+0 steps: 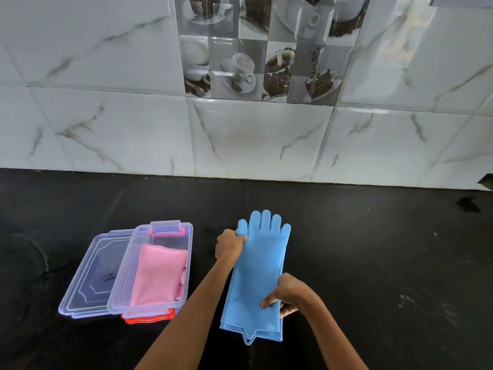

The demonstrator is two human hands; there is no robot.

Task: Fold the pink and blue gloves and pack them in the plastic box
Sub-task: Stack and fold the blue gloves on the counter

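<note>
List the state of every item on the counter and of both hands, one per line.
Plastic box: open, holding the pink gloves.
Pink gloves: folded, inside the box.
Lid: off, lying left of the box.
Blue gloves: stacked flat, unfolded, on the counter.
Left hand: gripping their finger end.
Right hand: gripping near the cuff.

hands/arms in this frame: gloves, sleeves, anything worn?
Nothing worn that shows. The left hand and right hand are bare, with no gloves, and no rings or watch visible. Both forearms are uncovered right down to the bottom edge of the picture, so no sleeve is in view. No markings or straps either.
</note>
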